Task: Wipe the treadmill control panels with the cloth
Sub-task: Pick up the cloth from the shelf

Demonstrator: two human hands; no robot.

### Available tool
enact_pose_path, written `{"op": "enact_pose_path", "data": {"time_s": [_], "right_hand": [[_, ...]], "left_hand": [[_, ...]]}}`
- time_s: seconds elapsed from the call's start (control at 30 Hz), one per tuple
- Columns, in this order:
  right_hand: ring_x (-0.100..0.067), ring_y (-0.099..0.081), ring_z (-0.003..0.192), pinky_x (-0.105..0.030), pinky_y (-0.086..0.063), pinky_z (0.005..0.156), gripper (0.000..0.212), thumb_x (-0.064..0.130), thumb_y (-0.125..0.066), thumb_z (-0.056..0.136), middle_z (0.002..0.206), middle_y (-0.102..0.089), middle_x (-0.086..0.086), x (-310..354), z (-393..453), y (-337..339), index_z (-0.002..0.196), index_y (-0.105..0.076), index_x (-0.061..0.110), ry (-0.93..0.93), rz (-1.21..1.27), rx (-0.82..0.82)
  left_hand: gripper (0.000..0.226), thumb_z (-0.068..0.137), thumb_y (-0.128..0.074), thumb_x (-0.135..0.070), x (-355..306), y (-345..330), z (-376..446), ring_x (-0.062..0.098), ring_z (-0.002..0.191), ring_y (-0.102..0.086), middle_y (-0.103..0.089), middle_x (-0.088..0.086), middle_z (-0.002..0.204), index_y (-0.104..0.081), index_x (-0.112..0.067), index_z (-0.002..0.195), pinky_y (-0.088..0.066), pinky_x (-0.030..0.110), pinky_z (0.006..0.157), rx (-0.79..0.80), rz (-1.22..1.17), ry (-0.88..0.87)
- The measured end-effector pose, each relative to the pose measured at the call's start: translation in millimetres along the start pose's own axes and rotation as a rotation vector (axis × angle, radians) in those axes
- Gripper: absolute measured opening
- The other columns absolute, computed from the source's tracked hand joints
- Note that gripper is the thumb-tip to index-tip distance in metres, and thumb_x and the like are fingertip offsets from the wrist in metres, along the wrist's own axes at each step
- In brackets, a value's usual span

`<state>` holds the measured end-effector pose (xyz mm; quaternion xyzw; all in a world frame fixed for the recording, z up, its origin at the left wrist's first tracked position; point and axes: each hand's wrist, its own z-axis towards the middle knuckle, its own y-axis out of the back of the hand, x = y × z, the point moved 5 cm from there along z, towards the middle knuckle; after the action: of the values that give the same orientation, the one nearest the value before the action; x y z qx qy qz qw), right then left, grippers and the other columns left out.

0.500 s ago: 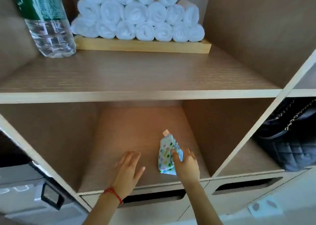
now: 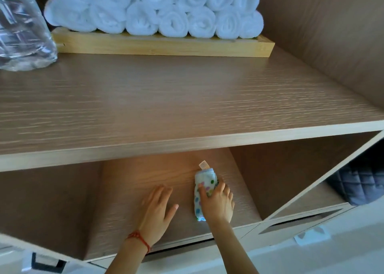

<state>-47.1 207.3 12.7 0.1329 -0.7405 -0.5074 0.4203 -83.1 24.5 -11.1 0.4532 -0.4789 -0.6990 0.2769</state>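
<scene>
A small folded cloth (image 2: 204,183), white with coloured dots and a paper tag at its far end, lies on the floor of the lower wooden shelf compartment (image 2: 158,174). My right hand (image 2: 217,202) lies over the cloth with thumb and fingers wrapped around it. To its left, my left hand (image 2: 156,208) rests flat on the shelf floor, fingers spread, a red string on the wrist. It holds nothing. No treadmill panel is in view.
The upper shelf (image 2: 187,99) juts out overhead. On it are a wooden tray (image 2: 162,46) stacked with rolled white towels (image 2: 158,9) and a clear water bottle (image 2: 22,34) at the left. A dark quilted bag (image 2: 359,182) sits in the right compartment.
My right hand has closed further over the cloth, covering more of it. The camera has moved closer and tipped up, so the upper shelf fills more of the view. My left hand stays flat.
</scene>
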Motion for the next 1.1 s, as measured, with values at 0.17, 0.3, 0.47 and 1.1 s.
{"op": "enact_pose_path", "data": {"time_s": [0.17, 0.3, 0.47, 1.1], "right_hand": [[-0.03, -0.041, 0.12, -0.038, -0.039, 0.097, 0.072, 0.058, -0.047, 0.085, 0.129, -0.042, -0.013, -6, 0, 2, 0.134, -0.031, 0.008, -0.071, 0.026, 0.009], [-0.033, -0.05, 0.112, -0.038, -0.046, 0.086, 0.074, 0.057, -0.058, 0.079, 0.121, -0.045, -0.017, -9, -3, -2, 0.126, -0.035, 0.004, -0.171, 0.142, 0.029], [-0.03, -0.056, 0.106, -0.04, -0.048, 0.088, 0.069, 0.055, -0.063, 0.076, 0.114, -0.057, -0.015, -15, -1, -5, 0.116, -0.043, 0.002, -0.212, 0.253, 0.047], [-0.014, -0.07, 0.068, -0.026, -0.057, 0.056, 0.028, 0.03, -0.074, 0.075, 0.084, -0.07, -0.004, -43, -43, 18, 0.09, -0.058, 0.012, -0.281, 0.905, 0.055]], "left_hand": [[0.071, 0.096, -0.015, -0.057, 2, -1, 2, 0.03, 0.104, -0.061, -0.064, 0.011, 0.115, -0.065, -0.009, 0.112, -0.049, 0.045, 0.082, 0.047, -0.014, 0.018], [0.071, 0.096, -0.016, -0.056, 3, 3, 4, 0.03, 0.101, -0.062, -0.064, 0.012, 0.113, -0.065, -0.008, 0.111, -0.048, 0.045, 0.08, 0.008, -0.038, 0.014], [0.071, 0.097, -0.015, -0.055, 1, 5, 5, 0.032, 0.096, -0.064, -0.065, 0.012, 0.109, -0.066, -0.007, 0.108, -0.05, 0.044, 0.076, 0.005, -0.038, 0.0], [0.068, 0.097, -0.016, -0.055, -10, 7, -3, 0.032, 0.102, -0.062, -0.062, 0.013, 0.117, -0.064, -0.01, 0.113, -0.048, 0.049, 0.08, 0.137, -0.034, -0.165]]}}
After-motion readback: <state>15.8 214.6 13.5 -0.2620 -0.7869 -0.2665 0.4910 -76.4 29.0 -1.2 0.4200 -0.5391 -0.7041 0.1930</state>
